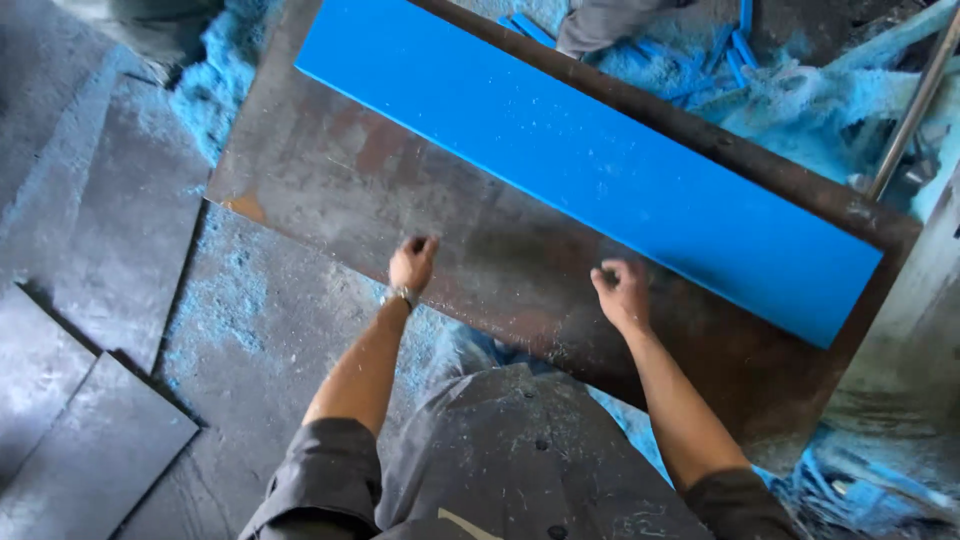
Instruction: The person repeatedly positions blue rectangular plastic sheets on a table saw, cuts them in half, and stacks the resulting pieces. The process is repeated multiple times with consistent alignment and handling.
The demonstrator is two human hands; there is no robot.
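Rusty metal sheet (480, 230) bears a blue board (590, 160); left hand (412, 264) and right hand (622, 293) rest on it, fingers curled shut, gripping nothing.

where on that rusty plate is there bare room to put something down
Bare strip on the rusty steel plate between the blue board and the near edge, left of the left hand. Crowded: blue shavings and offcuts at the far right.

A workshop: rusty steel plate (420, 200), blue shavings (225, 95), stacked metal sheets (90, 440).
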